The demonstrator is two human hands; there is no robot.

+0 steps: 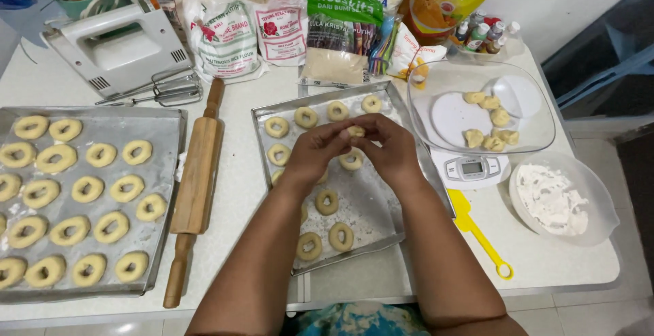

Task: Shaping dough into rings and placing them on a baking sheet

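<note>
My left hand (315, 150) and my right hand (390, 150) meet over the middle metal tray (381, 223), pinching one small piece of pale dough (355, 131) between their fingertips. Under and around the hands, several ring-shaped dough pieces (341, 236) lie on that floured tray. A clear bowl (538, 125) to the right holds several small dough lumps (492, 135) and sits on a white kitchen scale (471, 169).
A second tray (167, 172) on the left is full of dough rings. A wooden rolling pin (196, 179) lies between the trays. A hand mixer (122, 46), flour and sugar bags (235, 36), a flour bowl (599, 200) and a yellow scraper (477, 230) surround them.
</note>
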